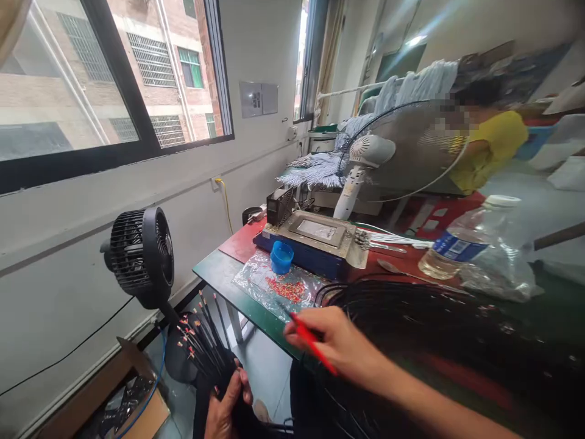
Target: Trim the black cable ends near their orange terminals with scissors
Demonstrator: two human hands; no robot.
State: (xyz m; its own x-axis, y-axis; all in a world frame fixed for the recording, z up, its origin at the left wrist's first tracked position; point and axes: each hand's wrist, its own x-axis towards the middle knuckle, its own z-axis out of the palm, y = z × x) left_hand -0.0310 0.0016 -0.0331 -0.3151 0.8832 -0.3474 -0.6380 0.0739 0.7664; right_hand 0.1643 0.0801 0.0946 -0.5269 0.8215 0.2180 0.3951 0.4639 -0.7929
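My left hand (227, 399) is closed around a bundle of black cables (208, 341) at the bottom left, whose upright ends show small red, pinkish and copper-coloured tips. In my right hand (336, 338), over the table's near edge, is a slim red tool (313, 344) with a thin dark point, possibly tweezers. That point reaches toward a scatter of tiny red and pale pieces (287, 289) on a clear plastic sheet (256, 281). Beside them stands a small blue cup (281, 257). Many black cables (388, 305) lie to the right, by my forearm.
A blue-based solder pot (311, 244) sits behind the cup, with a small black fan (280, 206) at its left. A plastic bottle (466, 244) stands to the right. Nearby are a black floor fan (141, 256), a white fan (361, 164), a cardboard box (150, 414) and a person in yellow (493, 146).
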